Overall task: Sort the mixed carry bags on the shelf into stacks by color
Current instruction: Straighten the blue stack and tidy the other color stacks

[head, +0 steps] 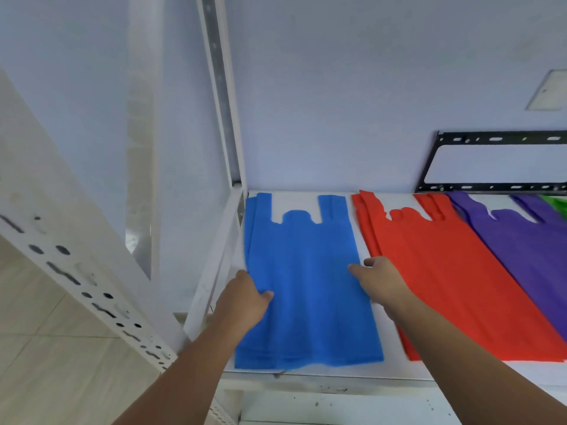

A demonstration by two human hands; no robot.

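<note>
A stack of blue carry bags (306,289) lies flat at the left end of the white shelf (331,374), handles toward the wall. My left hand (242,299) grips the stack's left edge, thumb on top. My right hand (379,282) holds its right edge, thumb on the blue fabric. Beside it lies a red stack (445,277), then a purple stack (527,250). A corner of a green bag (557,205) shows at the far right edge.
A white perforated upright (76,271) slants across the left foreground. Another white post (225,124) rises at the shelf's back left corner. A black metal bracket (429,167) hangs on the wall behind the red and purple stacks.
</note>
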